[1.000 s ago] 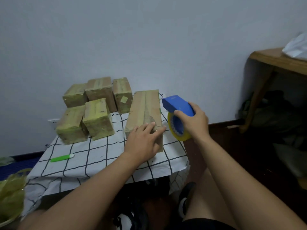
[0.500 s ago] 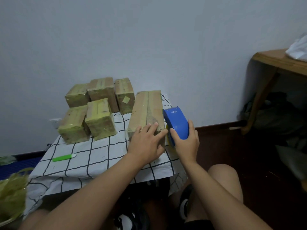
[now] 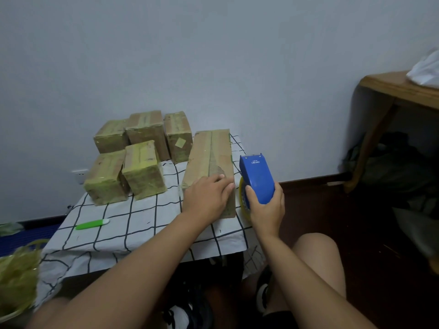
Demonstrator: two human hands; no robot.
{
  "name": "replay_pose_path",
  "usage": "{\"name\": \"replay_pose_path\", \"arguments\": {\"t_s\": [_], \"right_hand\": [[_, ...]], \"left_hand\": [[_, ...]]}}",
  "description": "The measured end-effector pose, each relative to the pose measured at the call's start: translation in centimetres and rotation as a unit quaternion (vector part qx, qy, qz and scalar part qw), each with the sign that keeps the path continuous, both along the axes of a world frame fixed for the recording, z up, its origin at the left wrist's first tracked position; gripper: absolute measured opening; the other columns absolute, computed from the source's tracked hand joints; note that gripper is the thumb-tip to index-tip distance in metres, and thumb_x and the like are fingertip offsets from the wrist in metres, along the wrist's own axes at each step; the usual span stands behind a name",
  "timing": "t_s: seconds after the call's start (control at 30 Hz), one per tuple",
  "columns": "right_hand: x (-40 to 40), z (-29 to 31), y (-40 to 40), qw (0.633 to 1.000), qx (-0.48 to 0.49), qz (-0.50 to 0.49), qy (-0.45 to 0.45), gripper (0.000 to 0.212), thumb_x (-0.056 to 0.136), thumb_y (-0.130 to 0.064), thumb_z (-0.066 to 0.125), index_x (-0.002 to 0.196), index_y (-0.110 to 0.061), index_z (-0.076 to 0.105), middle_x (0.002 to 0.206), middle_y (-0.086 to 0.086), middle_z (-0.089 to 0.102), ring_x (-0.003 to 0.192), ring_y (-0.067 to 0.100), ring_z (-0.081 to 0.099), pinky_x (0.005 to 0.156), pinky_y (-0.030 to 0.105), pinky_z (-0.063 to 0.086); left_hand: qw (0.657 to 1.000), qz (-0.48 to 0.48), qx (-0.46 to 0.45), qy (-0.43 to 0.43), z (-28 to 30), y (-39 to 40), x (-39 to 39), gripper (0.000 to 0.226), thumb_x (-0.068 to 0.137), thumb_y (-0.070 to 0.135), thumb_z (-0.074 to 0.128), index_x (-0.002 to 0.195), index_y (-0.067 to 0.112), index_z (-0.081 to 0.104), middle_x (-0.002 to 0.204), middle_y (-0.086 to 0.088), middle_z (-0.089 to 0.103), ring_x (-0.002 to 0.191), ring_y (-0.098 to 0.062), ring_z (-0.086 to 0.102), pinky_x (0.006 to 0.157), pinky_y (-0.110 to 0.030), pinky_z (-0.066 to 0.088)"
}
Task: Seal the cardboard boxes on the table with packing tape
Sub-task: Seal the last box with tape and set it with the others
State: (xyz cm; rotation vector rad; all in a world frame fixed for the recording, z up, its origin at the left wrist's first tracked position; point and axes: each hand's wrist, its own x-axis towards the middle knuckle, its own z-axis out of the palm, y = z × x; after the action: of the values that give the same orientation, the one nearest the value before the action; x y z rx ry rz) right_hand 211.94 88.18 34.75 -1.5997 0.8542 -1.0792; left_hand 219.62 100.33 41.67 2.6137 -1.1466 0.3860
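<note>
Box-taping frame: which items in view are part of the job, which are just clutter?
Job:
- long cardboard box, left hand resting flat on its near end
- blue tape dispenser, gripped by right hand beside the box
- five smaller boxes, already yellow-taped

Lying about:
- green pen-like tool on the checked cloth
- yellowish heap, bottom left
- wooden table

Tape dispenser [image 3: 257, 179]: blue, yellow roll [image 3: 242, 200] underneath. Long box [image 3: 209, 160]: plain brown cardboard. Five small boxes [image 3: 142, 170]: brown, wrapped in yellowish-green tape. Tablecloth [image 3: 133, 224]: white with black grid lines (irregular squares). Pen-like tool [image 3: 91, 224]: bright green, white tip.
</note>
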Motion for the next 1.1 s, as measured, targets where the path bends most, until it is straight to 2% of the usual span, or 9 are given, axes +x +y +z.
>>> {"name": "replay_pose_path", "arguments": {"t_s": [0.1,0.2,0.4,0.5,0.57,0.63,0.8,0.97,1.1], "right_hand": [[0.0,-0.2,-0.2,1.000,0.002,-0.005,0.003,0.068,0.082,-0.040,0.079,0.137,-0.014,0.048,0.122,0.000,0.053,0.110,0.015,0.053,0.094,0.035,0.049],[0.1,-0.2,-0.4,1.000,0.008,-0.010,0.005,0.068,0.082,-0.042,0.078,0.136,-0.014,0.049,0.121,0.001,0.054,0.110,0.018,0.054,0.096,0.043,0.050],[-0.1,-0.1,-0.4,1.000,0.009,0.000,0.010,0.066,0.082,-0.041,0.077,0.135,-0.015,0.048,0.119,0.000,0.054,0.107,0.016,0.053,0.092,0.036,0.049],[0.0,0.0,-0.4,1.000,0.006,0.005,0.009,0.064,0.082,-0.041,0.078,0.133,-0.016,0.050,0.118,0.000,0.055,0.104,0.014,0.053,0.089,0.033,0.049],[0.0,0.0,-0.4,1.000,0.005,0.007,0.007,0.062,0.082,-0.041,0.078,0.132,-0.017,0.050,0.117,-0.001,0.055,0.102,0.014,0.053,0.088,0.034,0.049],[0.0,-0.1,-0.5,1.000,0.007,0.008,0.005,0.062,0.082,-0.042,0.078,0.132,-0.018,0.049,0.116,-0.002,0.054,0.102,0.014,0.054,0.088,0.035,0.051],[0.0,-0.3,-0.9,1.000,0.018,0.008,-0.002,0.064,0.082,-0.043,0.077,0.134,-0.020,0.049,0.119,-0.002,0.054,0.106,0.015,0.055,0.089,0.036,0.053],[0.0,-0.3,-1.2,1.000,0.029,0.010,-0.005,0.064,0.081,-0.045,0.078,0.132,-0.021,0.049,0.120,-0.001,0.055,0.107,0.017,0.056,0.088,0.036,0.054],[0.0,-0.4,-1.2,1.000,0.027,0.009,-0.012,0.063,0.081,-0.046,0.078,0.132,-0.021,0.050,0.119,-0.001,0.056,0.108,0.017,0.057,0.087,0.036,0.055]], "left_hand": [[1.000,0.005,0.008,0.007,0.1,-0.3,0.2,0.035,0.104,0.048,0.029,0.125,0.044,0.057,0.123,0.017,0.058,0.110,-0.015,0.053,0.072,-0.029,0.037],[1.000,0.011,0.009,0.008,0.2,-0.2,0.2,0.032,0.103,0.048,0.034,0.126,0.044,0.057,0.123,0.016,0.058,0.111,-0.015,0.053,0.072,-0.028,0.038],[0.999,-0.001,0.002,0.037,0.8,0.2,0.0,0.038,0.103,0.041,0.031,0.136,0.044,0.048,0.136,0.016,0.053,0.121,-0.017,0.050,0.086,-0.034,0.043],[0.995,0.016,0.009,0.093,1.8,0.4,0.7,0.042,0.104,0.042,0.025,0.144,0.044,0.039,0.137,0.006,0.056,0.122,-0.025,0.052,0.089,-0.039,0.041],[0.993,0.029,0.032,0.106,2.2,0.3,1.3,0.038,0.104,0.045,0.025,0.136,0.045,0.047,0.129,0.002,0.061,0.119,-0.028,0.054,0.084,-0.039,0.040],[0.994,0.030,0.043,0.096,2.2,0.2,1.5,0.034,0.103,0.050,0.031,0.125,0.046,0.056,0.122,0.006,0.065,0.115,-0.025,0.056,0.080,-0.036,0.038],[0.997,0.028,0.041,0.058,1.6,0.1,1.4,0.035,0.101,0.055,0.032,0.122,0.048,0.060,0.119,0.009,0.067,0.111,-0.022,0.058,0.079,-0.035,0.042],[0.998,0.011,-0.002,0.062,1.0,-0.1,1.9,0.034,0.101,0.050,0.037,0.112,0.039,0.067,0.116,0.013,0.067,0.109,-0.018,0.058,0.077,-0.035,0.043],[0.995,-0.029,-0.063,0.068,0.2,-0.5,2.3,0.027,0.097,0.047,0.051,0.107,0.033,0.072,0.111,0.012,0.069,0.103,-0.018,0.056,0.088,-0.038,0.041]]}}
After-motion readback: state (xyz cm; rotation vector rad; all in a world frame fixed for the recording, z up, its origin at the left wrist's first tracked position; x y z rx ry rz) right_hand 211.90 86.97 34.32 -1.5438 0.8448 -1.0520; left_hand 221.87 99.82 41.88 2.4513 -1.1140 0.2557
